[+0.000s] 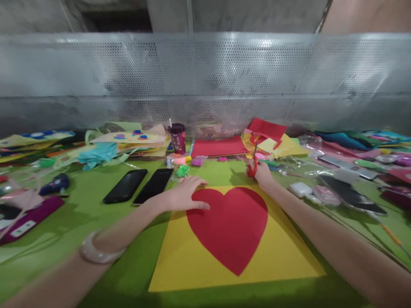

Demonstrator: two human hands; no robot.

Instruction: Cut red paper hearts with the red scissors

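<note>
We count two black phones [126, 186] [153, 186] at 10 o'clock. Our left hand [186, 194] lies flat, fingers together, on one red paper heart [231, 226], which sits on one yellow sheet [192, 265]. Our right hand [263, 174] is closed around one pair of red scissors [252, 166] at 1 o'clock, the blades too blurry to make out.

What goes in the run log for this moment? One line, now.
left hand: flat on red heart | right hand: holds red scissors | red heart: on yellow sheet | black phones: left of sheet

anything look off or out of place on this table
Nothing spilled or damaged. The red heart sits off-centre on the yellow sheet, crowding its far edge, under the left hand. The right hand holds red scissors.
</note>
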